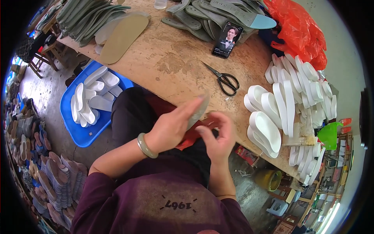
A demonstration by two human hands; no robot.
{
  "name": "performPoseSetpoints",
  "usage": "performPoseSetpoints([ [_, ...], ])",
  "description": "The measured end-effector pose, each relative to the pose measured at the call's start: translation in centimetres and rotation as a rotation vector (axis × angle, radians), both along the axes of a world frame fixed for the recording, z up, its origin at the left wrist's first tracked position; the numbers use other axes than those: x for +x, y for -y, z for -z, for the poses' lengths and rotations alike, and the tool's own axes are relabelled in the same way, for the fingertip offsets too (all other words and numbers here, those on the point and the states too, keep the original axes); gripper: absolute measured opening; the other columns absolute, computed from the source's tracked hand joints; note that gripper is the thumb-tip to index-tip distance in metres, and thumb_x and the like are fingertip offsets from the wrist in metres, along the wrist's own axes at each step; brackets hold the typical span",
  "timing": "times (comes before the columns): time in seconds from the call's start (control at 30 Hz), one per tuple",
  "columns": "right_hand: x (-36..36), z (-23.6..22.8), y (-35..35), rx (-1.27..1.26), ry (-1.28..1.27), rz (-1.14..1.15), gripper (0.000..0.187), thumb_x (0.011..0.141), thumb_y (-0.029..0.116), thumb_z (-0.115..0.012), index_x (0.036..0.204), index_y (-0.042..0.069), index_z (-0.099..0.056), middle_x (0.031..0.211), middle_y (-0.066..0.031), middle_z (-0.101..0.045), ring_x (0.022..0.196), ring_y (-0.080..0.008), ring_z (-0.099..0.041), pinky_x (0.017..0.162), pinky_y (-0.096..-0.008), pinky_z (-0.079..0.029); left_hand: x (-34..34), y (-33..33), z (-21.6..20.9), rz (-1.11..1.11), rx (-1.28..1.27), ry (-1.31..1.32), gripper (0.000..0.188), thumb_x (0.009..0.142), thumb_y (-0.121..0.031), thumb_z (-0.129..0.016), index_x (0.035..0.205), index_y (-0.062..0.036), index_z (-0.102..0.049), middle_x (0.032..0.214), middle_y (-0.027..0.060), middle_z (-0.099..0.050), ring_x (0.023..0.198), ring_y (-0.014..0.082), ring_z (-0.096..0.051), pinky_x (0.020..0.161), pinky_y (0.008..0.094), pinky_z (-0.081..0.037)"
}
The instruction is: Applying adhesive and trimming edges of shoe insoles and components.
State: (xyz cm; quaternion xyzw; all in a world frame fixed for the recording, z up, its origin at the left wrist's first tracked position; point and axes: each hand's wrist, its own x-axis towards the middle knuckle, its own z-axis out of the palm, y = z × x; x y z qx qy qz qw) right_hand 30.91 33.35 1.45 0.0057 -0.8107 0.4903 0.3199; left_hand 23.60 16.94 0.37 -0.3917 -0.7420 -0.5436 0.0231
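My left hand [171, 128], with a pale bangle on its wrist, is over my lap at the table's near edge. Its fingers point up and to the right along a thin greyish piece [198, 112], curved like part of a shoe sole; they hide much of it, and its exact kind is unclear. Close beside it on the right, my right hand [219, 136] has bent fingers and its thumb apart, with nothing visible in its grasp. Red material [189, 139] shows on my lap below both hands. Black-handled scissors [226, 82] lie on the table beyond my right hand.
White shoe soles [269, 107] are stacked along the table's right side. A blue tub [66, 107] holds more soles at left. Grey insoles [83, 21], a tan insole-shaped sheet [126, 39], a phone [228, 40] and a red plastic bag [300, 29] occupy the wooden table's [167, 58] far side.
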Motion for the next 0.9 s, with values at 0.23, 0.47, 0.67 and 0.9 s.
performPoseSetpoints([
  [0.23,0.3,-0.4,0.3,-0.655,0.282,-0.234,0.009,0.094,0.0,-0.066,0.101,-0.006,-0.066,0.093,-0.0083,-0.071,0.08,-0.0107,-0.065,0.075,-0.0245,-0.054,2.0,-1.2,-0.3,-0.017,-0.189,-0.014,0.073,0.082,0.008,-0.055,0.151,-0.0073,-0.036,0.141,0.0211,-0.051,0.104,0.0392,-0.065,0.076,0.0395,-0.058],
  [0.47,0.7,-0.3,-1.3,-0.736,0.404,-0.305,0.013,0.095,0.002,-0.065,0.104,-0.007,-0.067,0.091,-0.0088,-0.071,0.082,-0.0125,-0.067,0.075,-0.0247,-0.054,2.2,-1.5,-0.4,0.004,-0.202,-0.049,0.074,0.082,0.007,-0.055,0.152,-0.0057,-0.034,0.136,0.0204,-0.054,0.1,0.0373,-0.066,0.074,0.0388,-0.058],
  [0.67,0.9,-0.3,-0.5,-0.46,0.406,-0.16,0.018,0.096,0.005,-0.062,0.107,-0.008,-0.068,0.087,-0.0117,-0.072,0.074,-0.015,-0.067,0.071,-0.0264,-0.054,2.2,-1.5,-0.2,-0.054,-0.273,-0.081,0.072,0.083,0.005,-0.054,0.152,-0.005,-0.034,0.133,0.0201,-0.057,0.099,0.0358,-0.067,0.073,0.0387,-0.057],
  [0.9,0.2,-0.4,-1.1,-0.548,0.448,-0.233,0.017,0.098,0.003,-0.059,0.109,-0.006,-0.068,0.09,-0.0086,-0.072,0.078,-0.0134,-0.069,0.07,-0.0255,-0.057,1.9,-1.4,0.1,0.017,-0.249,0.073,0.074,0.083,0.007,-0.052,0.153,-0.0043,-0.03,0.13,0.0213,-0.059,0.097,0.0356,-0.067,0.073,0.0397,-0.056],
])
